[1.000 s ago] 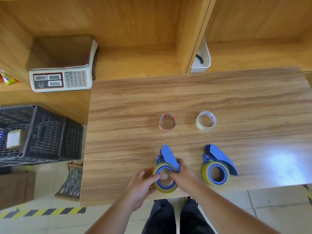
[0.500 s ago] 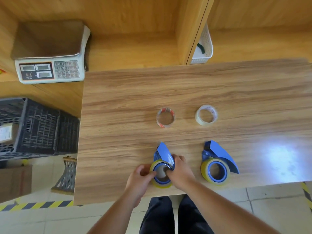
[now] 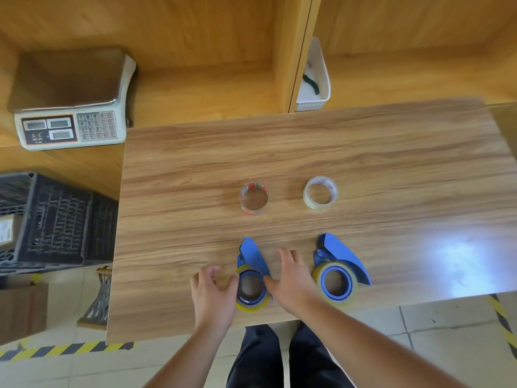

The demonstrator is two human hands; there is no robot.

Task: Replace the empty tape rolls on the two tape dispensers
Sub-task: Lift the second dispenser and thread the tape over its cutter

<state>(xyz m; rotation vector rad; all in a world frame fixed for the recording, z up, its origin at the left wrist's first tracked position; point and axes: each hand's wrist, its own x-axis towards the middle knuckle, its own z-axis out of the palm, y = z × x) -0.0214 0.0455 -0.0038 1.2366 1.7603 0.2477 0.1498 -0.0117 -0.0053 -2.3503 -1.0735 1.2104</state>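
Observation:
Two blue tape dispensers lie near the table's front edge, each carrying a yellowish tape roll. My left hand [image 3: 212,292] and my right hand [image 3: 293,278] flank the left dispenser [image 3: 253,256], fingers spread; both thumbs rest against its roll [image 3: 250,307]. The right dispenser [image 3: 341,253] lies untouched just right of my right hand. Farther back lie two thin, nearly bare rolls: one with red print [image 3: 254,198] and a whitish one [image 3: 320,193].
The wooden table [image 3: 391,152] butts against wooden shelving. A weighing scale [image 3: 70,113] sits on the shelf at back left and a white basket [image 3: 316,79] at back centre. A black crate [image 3: 50,219] stands on the floor to the left.
Both hands had been closed around the left dispenser's roll. They have since opened and slid apart to its sides, leaving the dispenser lying on the table.

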